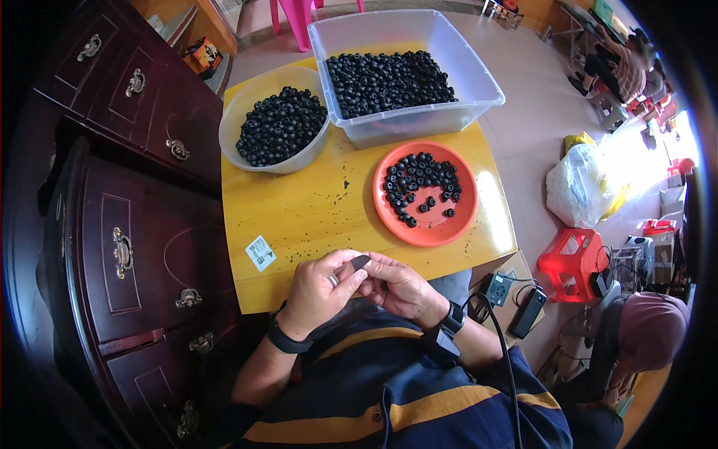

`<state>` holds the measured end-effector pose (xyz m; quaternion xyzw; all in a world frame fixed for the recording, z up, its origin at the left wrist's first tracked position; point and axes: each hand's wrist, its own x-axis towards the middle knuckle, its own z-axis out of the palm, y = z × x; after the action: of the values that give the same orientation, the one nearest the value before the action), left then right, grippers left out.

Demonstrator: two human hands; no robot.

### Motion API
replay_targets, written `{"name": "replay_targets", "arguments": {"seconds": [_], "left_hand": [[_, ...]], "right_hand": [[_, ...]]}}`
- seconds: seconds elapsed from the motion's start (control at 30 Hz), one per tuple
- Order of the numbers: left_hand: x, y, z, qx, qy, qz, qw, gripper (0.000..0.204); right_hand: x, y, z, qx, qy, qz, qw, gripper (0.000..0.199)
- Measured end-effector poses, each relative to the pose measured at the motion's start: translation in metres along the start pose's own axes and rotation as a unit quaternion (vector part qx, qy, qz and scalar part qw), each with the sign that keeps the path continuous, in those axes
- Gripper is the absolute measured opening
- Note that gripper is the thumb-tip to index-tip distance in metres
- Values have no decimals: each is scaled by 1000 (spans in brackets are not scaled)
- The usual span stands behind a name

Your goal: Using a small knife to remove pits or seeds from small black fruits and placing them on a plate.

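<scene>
My left hand and my right hand meet at the front edge of the yellow table, fingers pinched together. A black wedge-shaped cover or piece shows at the left fingertips; which of the two I cannot tell. Something small and dark peeks out under the right fingers, mostly hidden. Just beyond, an orange-red plate carries loose black ring-like parts. Behind stand a round translucent bowl and a large clear rectangular bin, both holding many similar black parts.
Black crumbs and a white label lie on the yellow tabletop. Dark wooden drawers crowd the left side. To the right are a red stool, a plastic bag, cabled devices and other people.
</scene>
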<state>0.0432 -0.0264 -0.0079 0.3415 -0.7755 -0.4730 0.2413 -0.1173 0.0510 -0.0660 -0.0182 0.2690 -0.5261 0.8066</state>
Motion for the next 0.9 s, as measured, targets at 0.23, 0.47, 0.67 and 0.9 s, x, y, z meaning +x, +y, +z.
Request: {"name": "replay_targets", "arguments": {"seconds": [0.23, 0.47, 0.67, 0.9], "left_hand": [[0, -1, 2, -65, -30, -45, 996, 20], [-2, -12, -3, -111, -4, -79, 991, 28], [2, -11, -10, -32, 22, -50, 998, 23], [4, -10, -2, 76, 12, 10, 997, 32]], "right_hand": [[1, 3, -9, 40, -35, 2, 999, 17], [0, -4, -4, 76, -40, -13, 996, 19], [-4, -15, -1, 76, -8, -45, 996, 16], [-3, -12, 1, 104, 9, -35, 994, 17]]}}
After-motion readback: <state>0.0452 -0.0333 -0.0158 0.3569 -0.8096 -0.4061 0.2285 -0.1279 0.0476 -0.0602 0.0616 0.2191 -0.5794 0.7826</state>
